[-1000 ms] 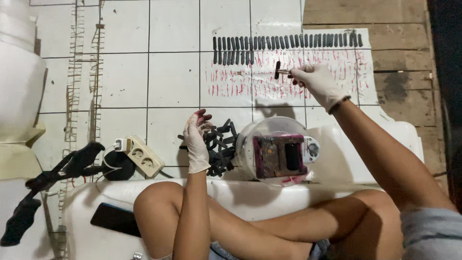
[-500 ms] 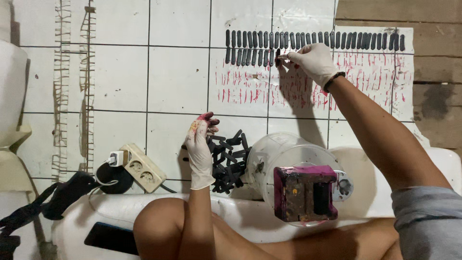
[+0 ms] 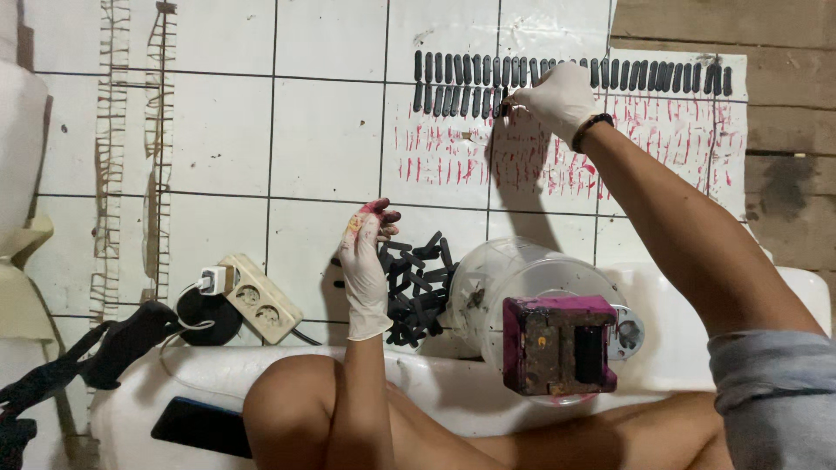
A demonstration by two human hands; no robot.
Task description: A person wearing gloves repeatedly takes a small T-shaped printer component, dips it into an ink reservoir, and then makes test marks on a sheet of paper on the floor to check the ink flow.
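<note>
Hands: two, both gloved. Right hand (image 3: 557, 97) pinches one black strip (image 3: 503, 108) against the lower row on the white sheet (image 3: 662, 139); two rows lie there, too many to count surely. Left hand (image 3: 366, 261) rests, fingers (image 3: 380, 211) loosely curled, beside the loose pile (image 3: 416, 287). One power strip (image 3: 259, 298). Since the earlier frame, the right hand has dropped to the lower row.
</note>
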